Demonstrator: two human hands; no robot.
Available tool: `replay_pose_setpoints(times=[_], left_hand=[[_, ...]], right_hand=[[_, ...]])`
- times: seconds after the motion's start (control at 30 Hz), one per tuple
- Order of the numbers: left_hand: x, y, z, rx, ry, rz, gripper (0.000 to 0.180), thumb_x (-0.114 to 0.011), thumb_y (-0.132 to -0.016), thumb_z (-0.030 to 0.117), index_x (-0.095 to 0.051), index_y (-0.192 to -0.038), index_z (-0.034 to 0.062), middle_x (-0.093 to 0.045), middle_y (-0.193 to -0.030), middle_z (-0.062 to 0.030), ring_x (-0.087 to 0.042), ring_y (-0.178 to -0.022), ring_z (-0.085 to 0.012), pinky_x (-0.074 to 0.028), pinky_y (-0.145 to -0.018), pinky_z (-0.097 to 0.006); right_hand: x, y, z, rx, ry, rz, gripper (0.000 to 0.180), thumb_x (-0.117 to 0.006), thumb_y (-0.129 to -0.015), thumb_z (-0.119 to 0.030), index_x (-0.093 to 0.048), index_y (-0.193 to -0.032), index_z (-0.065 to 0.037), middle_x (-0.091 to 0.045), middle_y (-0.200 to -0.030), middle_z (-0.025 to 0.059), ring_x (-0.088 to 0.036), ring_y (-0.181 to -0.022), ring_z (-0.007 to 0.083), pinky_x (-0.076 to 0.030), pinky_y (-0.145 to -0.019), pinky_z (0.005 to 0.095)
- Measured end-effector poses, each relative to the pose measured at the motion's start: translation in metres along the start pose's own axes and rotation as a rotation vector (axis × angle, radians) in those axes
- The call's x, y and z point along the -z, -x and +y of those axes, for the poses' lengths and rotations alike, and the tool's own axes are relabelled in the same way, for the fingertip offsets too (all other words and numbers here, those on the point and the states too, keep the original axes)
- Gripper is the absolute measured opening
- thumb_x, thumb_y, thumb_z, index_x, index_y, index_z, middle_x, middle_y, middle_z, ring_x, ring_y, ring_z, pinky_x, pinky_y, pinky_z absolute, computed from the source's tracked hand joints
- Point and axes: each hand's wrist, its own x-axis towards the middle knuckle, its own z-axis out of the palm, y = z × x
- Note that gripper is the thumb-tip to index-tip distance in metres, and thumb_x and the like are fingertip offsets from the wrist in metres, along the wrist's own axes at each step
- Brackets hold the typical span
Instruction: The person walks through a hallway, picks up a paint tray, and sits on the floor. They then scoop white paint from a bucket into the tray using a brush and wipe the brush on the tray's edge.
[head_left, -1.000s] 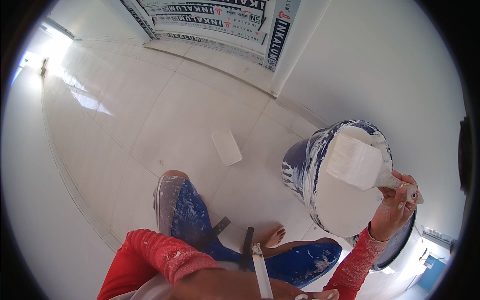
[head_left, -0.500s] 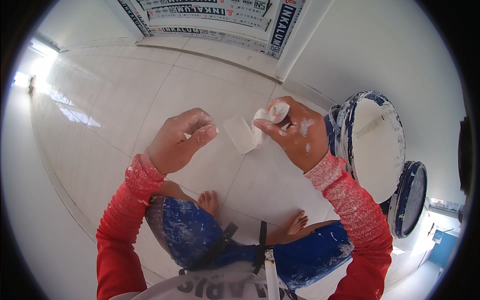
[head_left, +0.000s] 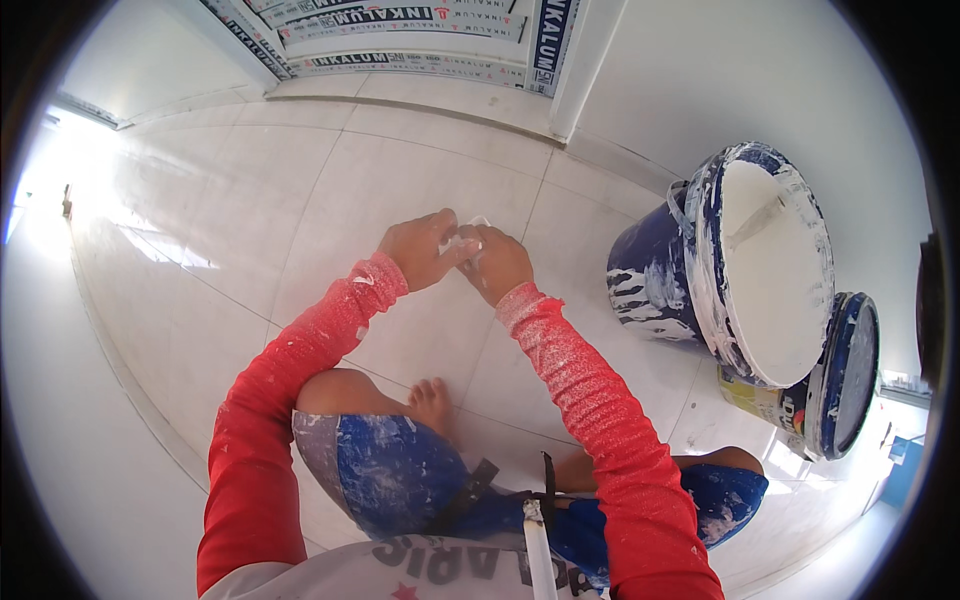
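White object [head_left: 481, 221], one, as I see it from my end: pale, smooth-looking along the small edge that shows, mostly hidden by fingers; full shape and kind I cannot make out. Position: between the two hands, above the tiled floor [head_left: 400, 160], its visible edge just beyond the fingertips on the far side. Right hand [head_left: 502, 268]: closed on the white object, back of the hand marked with white smears. Left hand [head_left: 413, 252]: fingers curled, brought right up against the right; whether it grips the object too, I cannot tell. Sleeves: red, speckled white toward the cuffs. Bucket [head_left: 650, 240], one: dark blue, white runs and crust on wall and rim, standing to my right, well apart from the hands. Contents: white paint [head_left: 775, 300], with a greyish streak across its upper part. Second container [head_left: 765, 400], one: yellow-green on its side, dark blue at the rim, just beside the bucket on its near side. Shorts [head_left: 395, 460]: blue, splashed white. Pale narrow strip [head_left: 539, 555], one: at the waist.
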Motion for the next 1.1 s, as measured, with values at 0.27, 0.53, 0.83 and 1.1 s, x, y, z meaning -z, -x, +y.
replay_pose_setpoints(times=[0.27,0.53,0.83,1.1], left_hand=[[-0.035,0.006,-0.012,0.021,-0.007,0.103,0.036,-0.055,-0.092,0.039,-0.057,-0.095,0.0034,-0.065,-0.077,-0.0128,-0.065,-0.072,-0.0315,-0.05,-0.064,-0.04],[-0.05,-0.002,-0.022,0.181,0.165,0.216,0.021,-0.056,-0.087,0.019,-0.059,-0.1,0.0031,-0.066,-0.073,-0.0083,-0.064,-0.059,-0.022,-0.051,-0.059,-0.035],[-0.062,0.01,-0.023,0.39,0.949,0.291,0.021,-0.048,-0.086,0.009,-0.06,-0.101,-0.0001,-0.064,-0.072,-0.0109,-0.061,-0.057,-0.0145,-0.051,-0.053,-0.026],[-0.057,0.025,-0.023,0.363,1.025,0.278,0.02,-0.05,-0.085,0.01,-0.06,-0.099,0.0007,-0.063,-0.072,-0.008,-0.059,-0.057,-0.013,-0.049,-0.054,-0.025]], right_hand=[[-0.011,0.015,0.011,-0.085,-0.222,0.085,0.028,-0.069,-0.081,-0.014,-0.06,-0.108,-0.011,-0.062,-0.099,0.0071,-0.062,-0.09,0.0264,-0.052,-0.076,0.0371],[-0.027,0.058,0.022,-0.253,-0.359,0.278,0.042,-0.07,-0.077,-0.011,-0.06,-0.118,-0.014,-0.057,-0.1,0.0038,-0.059,-0.083,0.0171,-0.052,-0.075,0.0307],[-0.041,0.078,0.019,-0.343,-0.179,0.193,0.07,-0.075,-0.07,-0.023,-0.051,-0.135,-0.02,-0.051,-0.11,0.0048,-0.054,-0.097,0.0218,-0.046,-0.084,0.0363],[-0.044,0.068,-0.003,-0.172,0.148,0.155,0.095,-0.077,-0.063,-0.032,-0.034,-0.147,-0.027,-0.03,-0.14,0.0142,-0.029,-0.129,0.0351,-0.025,-0.105,0.0559]])
